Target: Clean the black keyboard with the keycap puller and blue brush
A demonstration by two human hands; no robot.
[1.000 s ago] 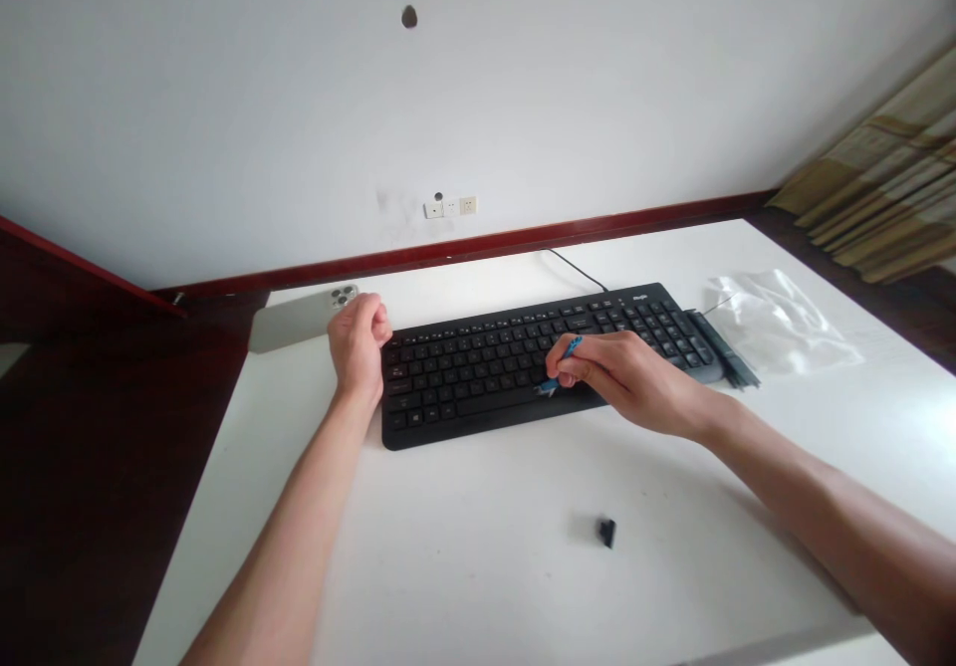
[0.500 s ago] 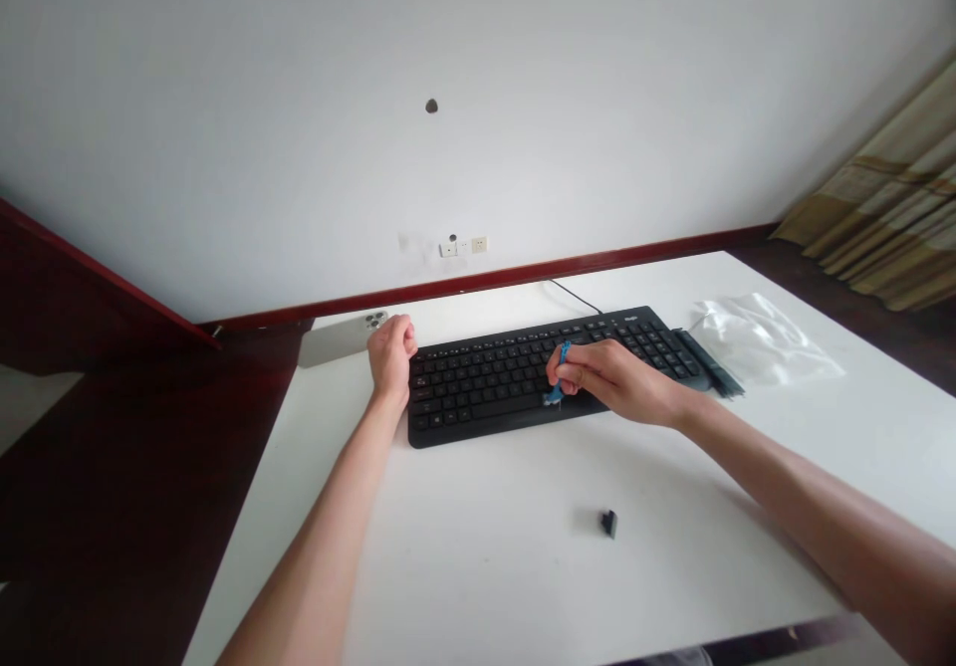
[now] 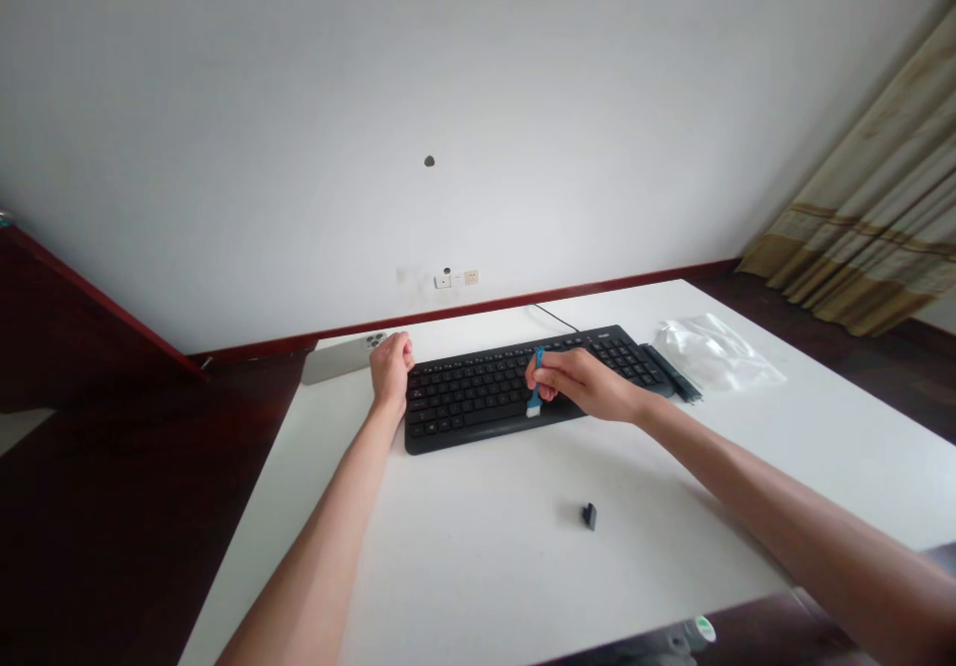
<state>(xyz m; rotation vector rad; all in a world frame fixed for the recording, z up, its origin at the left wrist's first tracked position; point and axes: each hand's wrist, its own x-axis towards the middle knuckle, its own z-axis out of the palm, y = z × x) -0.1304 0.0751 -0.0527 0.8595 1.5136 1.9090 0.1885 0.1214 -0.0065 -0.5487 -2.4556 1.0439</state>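
A black keyboard (image 3: 478,414) lies slightly slanted on the white table (image 3: 448,547). My right hand (image 3: 579,379) pinches a small brush (image 3: 534,397) with a blue handle and pale bristles. The brush stands nearly upright, bristles down at the front strip of the keyboard below the keys. At the keyboard's left end my left hand (image 3: 389,367) is closed in a fist, against or just beside the edge; nothing shows in its fingers. A small black piece (image 3: 590,517) lies on the table in front of the keyboard.
A phone (image 3: 336,359) lies behind my left hand. Right of the keyboard are a dark strip-like bundle (image 3: 672,372) and a clear plastic bag (image 3: 717,352). The keyboard's cable (image 3: 557,319) runs to the far table edge. Beyond are the wall sockets (image 3: 457,279) and a curtain (image 3: 843,228).
The brush in my right hand has shifted a little left along the keyboard's front, and its bristles show more clearly. My left hand stays at the keyboard's left end. The camera view has tilted up slightly.
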